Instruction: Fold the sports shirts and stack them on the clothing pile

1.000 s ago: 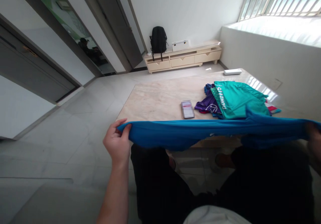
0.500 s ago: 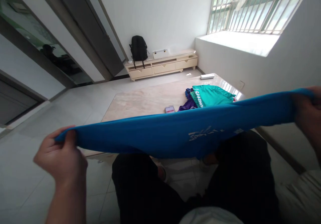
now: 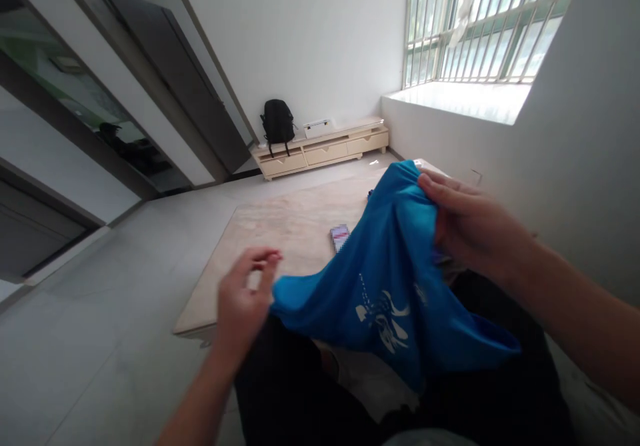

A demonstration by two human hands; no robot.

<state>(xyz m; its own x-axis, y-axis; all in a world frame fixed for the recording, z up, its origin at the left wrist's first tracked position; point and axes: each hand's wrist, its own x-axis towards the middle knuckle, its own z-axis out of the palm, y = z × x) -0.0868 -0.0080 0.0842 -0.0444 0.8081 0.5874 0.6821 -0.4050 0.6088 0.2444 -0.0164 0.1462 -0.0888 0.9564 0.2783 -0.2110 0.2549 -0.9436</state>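
A blue garment [image 3: 350,299] with white printed lettering hangs in folds above my knees; its exact cut cannot be made out. My right hand [image 3: 463,216] grips it near its upper edge, thumb on top, with part of the cloth bunched beside the fingers. My left hand [image 3: 245,296] is at the garment's left end, thumb and forefinger curled together in a pinch. Nothing shows between those fingertips, and the blue edge lies just beside the thumb. Behind the cloth, a small pixelated item [image 3: 340,237] rests on the table.
A pale marble-like table [image 3: 280,223] stands before my knees. Beyond it, a black backpack [image 3: 279,125] and a white box [image 3: 317,128] sit on a low wooden cabinet [image 3: 327,153] against the wall. A barred window [image 3: 490,33] is at the upper right.
The garment was stretched wide between both hands; now it droops and is folded together. Both hands have come inward, and the left fingers have come off the cloth. The garment now covers the green and purple clothes.
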